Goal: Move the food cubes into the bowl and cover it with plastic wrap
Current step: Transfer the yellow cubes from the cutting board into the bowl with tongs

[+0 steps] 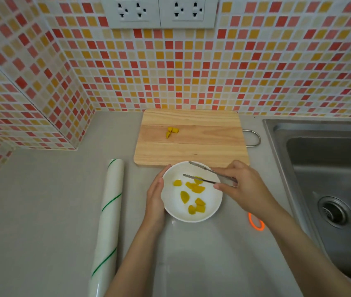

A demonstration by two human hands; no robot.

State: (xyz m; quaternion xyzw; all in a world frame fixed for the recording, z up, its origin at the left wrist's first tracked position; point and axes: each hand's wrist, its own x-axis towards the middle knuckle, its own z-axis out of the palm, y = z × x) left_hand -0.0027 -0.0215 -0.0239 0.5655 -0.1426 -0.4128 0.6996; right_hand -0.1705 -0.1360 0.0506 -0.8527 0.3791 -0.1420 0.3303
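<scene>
Food cubes (pixel 191 195) mostly inside white bowl (pixel 170 209), few left on cutting board (pixel 191 144). Left hand (pixel 155 196) flat against bowl side, fingers straight. Right hand (pixel 241 185) gripping metal tongs (pixel 202 175), tips apart over bowl.

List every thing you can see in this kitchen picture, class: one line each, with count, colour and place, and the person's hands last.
Bowl: one, white, on the counter before the board.
Cubes in the bowl: about seven, yellow.
Cubes on the board: a small cluster, yellow, left of centre.
Board: one, wooden, against the tiled wall.
Tongs: one pair, metal, tips apart over the bowl.
Wrap roll: one, white with green stripes, left of the bowl.
Ring: one, orange, right of the bowl.
Sink: one, steel, far right.
Sockets: two, white, on the wall.
Left hand: steadies the bowl's side.
Right hand: holds the tongs.
</scene>
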